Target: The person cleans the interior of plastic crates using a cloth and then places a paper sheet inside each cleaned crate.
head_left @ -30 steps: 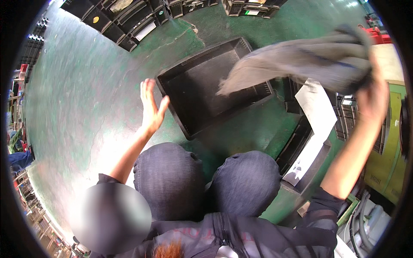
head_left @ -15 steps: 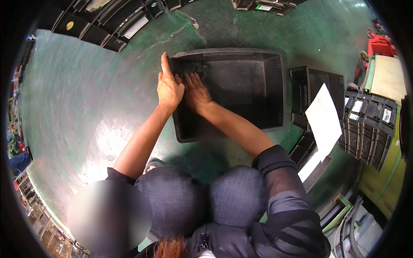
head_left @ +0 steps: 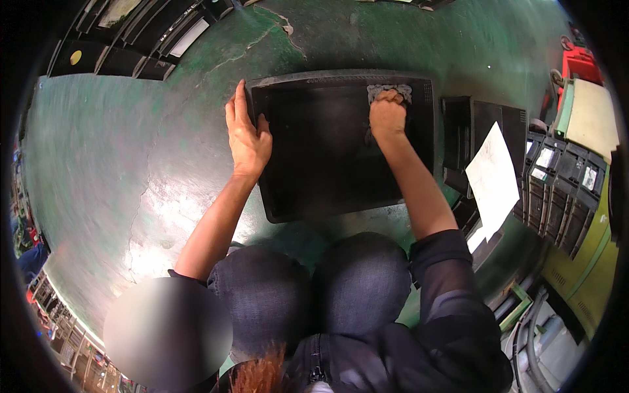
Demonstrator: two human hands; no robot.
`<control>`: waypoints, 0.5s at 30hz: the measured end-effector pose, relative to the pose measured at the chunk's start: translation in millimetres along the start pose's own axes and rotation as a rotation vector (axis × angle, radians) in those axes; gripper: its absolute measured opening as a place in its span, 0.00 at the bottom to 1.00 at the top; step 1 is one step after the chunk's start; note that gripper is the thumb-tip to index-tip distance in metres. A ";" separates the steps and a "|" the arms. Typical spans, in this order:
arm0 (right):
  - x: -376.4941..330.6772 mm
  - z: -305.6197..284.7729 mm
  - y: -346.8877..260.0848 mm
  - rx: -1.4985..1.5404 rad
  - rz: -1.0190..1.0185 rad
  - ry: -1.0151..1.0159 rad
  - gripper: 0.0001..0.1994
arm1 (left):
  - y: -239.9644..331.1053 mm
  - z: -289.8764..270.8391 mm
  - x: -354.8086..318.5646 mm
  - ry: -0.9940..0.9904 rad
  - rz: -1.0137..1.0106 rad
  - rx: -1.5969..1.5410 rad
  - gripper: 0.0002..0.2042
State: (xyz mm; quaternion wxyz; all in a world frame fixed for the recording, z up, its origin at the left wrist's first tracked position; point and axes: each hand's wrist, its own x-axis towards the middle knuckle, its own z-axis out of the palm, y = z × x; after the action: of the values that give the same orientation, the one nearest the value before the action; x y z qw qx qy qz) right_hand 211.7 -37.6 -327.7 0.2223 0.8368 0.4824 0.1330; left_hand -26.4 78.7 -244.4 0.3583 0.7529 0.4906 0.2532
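A large black plastic crate (head_left: 321, 164) lies on the floor in front of my knees, its hollow side facing up. My left hand (head_left: 249, 141) clasps the crate's left wall, thumb on the inner side and fingers along the outside. Inside the crate, toward its far right corner, my right hand (head_left: 388, 114) is closed in a fist on a crumpled grey cloth (head_left: 403, 90). The cloth is bunched against the crate's inner surface, and my knuckles hide part of it.
A smaller black crate (head_left: 458, 141) stands just right of the large one, with a white sheet (head_left: 495, 180) over its near part. Stacked dark crates (head_left: 560, 187) rise farther right. More black crates (head_left: 124, 46) line the far left. The green floor (head_left: 111, 157) is cracked.
My right hand has swept from the crate's left side to its far right and closed on the cloth. The left hand has shifted slightly left, clasping the wall.
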 end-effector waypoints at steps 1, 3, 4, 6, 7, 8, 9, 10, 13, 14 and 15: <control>-6.7 0.9 7.4 0.031 -0.080 -0.105 0.12 | -2.5 1.3 -0.2 0.019 0.016 0.003 0.35; -24.0 -30.6 23.9 0.088 -0.281 -0.294 0.11 | -8.6 -2.7 -3.2 0.068 0.001 0.007 0.35; -46.1 -26.8 29.8 0.065 -0.338 -0.316 0.10 | -8.0 1.1 -2.9 0.067 -0.007 -0.004 0.35; -83.2 -34.1 31.1 0.151 -0.377 -0.526 0.09 | -10.2 0.9 -3.4 0.077 -0.017 -0.002 0.35; -90.3 -43.7 32.3 0.248 -0.349 -0.722 0.08 | -12.4 0.9 -4.1 0.081 -0.018 -0.005 0.35; -91.8 -47.1 36.8 0.294 -0.327 -0.720 0.07 | -12.4 4.3 -5.5 0.076 -0.015 -0.020 0.35; -92.8 -49.6 40.2 0.341 -0.308 -0.719 0.07 | -13.1 5.4 -5.8 0.084 -0.015 -0.012 0.35; -93.2 -52.9 42.7 0.388 -0.291 -0.716 0.06 | -14.3 4.8 -5.1 0.092 -0.017 -0.002 0.34; -91.6 -80.2 -6.9 0.543 -0.366 -0.764 0.04 | -16.0 4.5 -4.7 0.111 -0.004 0.014 0.34; -94.6 -83.6 -30.7 0.601 -0.411 -0.696 0.03 | -16.9 3.9 -4.8 0.118 0.009 0.015 0.34; -98.7 -86.4 -48.6 0.718 -0.495 -0.549 0.03 | -14.8 5.0 -5.1 0.094 -0.002 -0.002 0.34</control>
State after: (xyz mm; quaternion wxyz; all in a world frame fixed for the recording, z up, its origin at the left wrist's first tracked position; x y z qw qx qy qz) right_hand 88.3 -80.9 -278.0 0.0640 0.7254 0.6050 -0.3221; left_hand -33.0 76.4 -259.3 0.3360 0.7394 0.5071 0.2884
